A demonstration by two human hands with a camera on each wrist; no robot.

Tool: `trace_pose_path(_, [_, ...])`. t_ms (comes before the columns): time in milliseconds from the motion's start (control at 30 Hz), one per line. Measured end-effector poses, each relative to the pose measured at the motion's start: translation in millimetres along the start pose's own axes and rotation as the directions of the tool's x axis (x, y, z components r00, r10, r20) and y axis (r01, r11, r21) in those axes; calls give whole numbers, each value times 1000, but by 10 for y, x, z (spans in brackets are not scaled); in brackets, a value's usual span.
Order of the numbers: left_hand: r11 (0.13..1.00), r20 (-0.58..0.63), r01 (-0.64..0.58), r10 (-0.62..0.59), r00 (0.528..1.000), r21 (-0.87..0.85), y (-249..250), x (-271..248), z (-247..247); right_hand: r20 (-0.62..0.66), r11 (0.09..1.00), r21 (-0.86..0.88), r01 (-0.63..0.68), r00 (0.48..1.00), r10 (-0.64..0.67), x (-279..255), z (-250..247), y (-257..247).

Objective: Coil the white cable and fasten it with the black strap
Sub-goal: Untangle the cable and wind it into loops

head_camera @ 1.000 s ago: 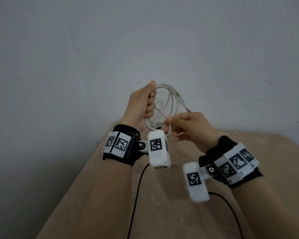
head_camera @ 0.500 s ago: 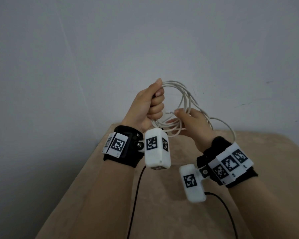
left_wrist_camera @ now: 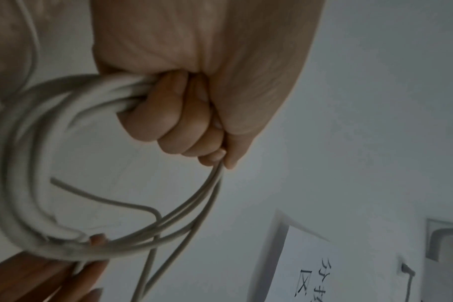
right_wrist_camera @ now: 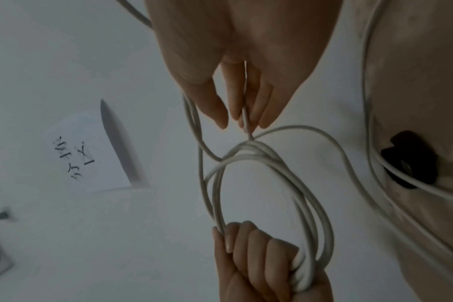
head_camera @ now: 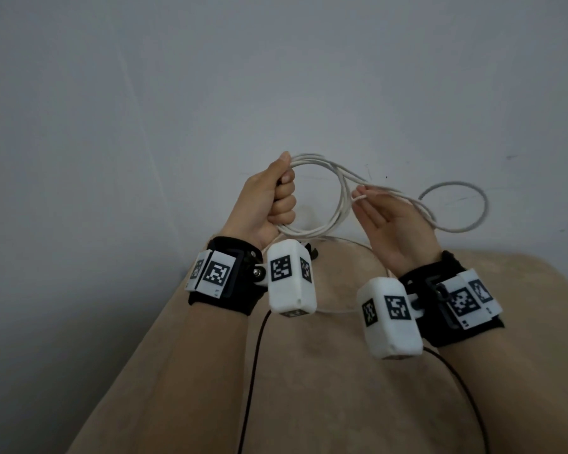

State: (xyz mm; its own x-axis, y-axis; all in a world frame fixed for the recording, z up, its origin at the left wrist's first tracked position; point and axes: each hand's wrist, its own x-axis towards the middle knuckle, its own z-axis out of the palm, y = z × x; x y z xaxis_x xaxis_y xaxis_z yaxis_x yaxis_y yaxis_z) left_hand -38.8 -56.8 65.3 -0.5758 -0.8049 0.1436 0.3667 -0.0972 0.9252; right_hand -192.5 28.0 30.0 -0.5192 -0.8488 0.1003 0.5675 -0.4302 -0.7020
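My left hand [head_camera: 281, 198] is a fist around one side of the coiled white cable [head_camera: 340, 198], held up in front of the wall. The wrist views show the same grip [left_wrist_camera: 168, 114] with several turns bunched in it [right_wrist_camera: 305, 265]. To the right of the coil, my right hand [head_camera: 366, 204] has nearly straight fingers and pinches a single strand between its fingertips [right_wrist_camera: 265, 114]. A loose loop [head_camera: 456, 204] of the cable swings out to the right, and its tail drops to the table. The black strap [right_wrist_camera: 411, 161] lies on the table, on that tail [head_camera: 313, 252].
A beige table [head_camera: 341, 388] lies below my forearms, pushed into a corner of grey wall. Black leads [head_camera: 253, 371] from the wrist cameras hang over it. A paper sign [right_wrist_camera: 91, 155] with writing is fixed on the wall.
My right hand has uncurled and shifted from the coil's lower edge to its right side. A loose loop of cable has swung out to the right. My left hand keeps its grip.
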Motion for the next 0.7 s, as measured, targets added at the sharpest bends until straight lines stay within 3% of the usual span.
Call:
trace_pose_path(200, [999,-67,-3,0,998,-41,-5,22,11,-23,992,18,128,992,-127,53,-85,10])
trace_pose_path(400, [1000,-120,16,-14,993,14,-28,49,1,44,977,-175,120,992,-114,65,-109,20])
trace_pose_path(567, [998,-153,54,-47,987,44,-38,54,-22,124,972,-210,102,989,-77,65,-128,-29])
trace_pose_path(700, [996,-188,70,-57,981,60,-50,53,-9,155,927,-359,109,986,-56,32,-111,-35])
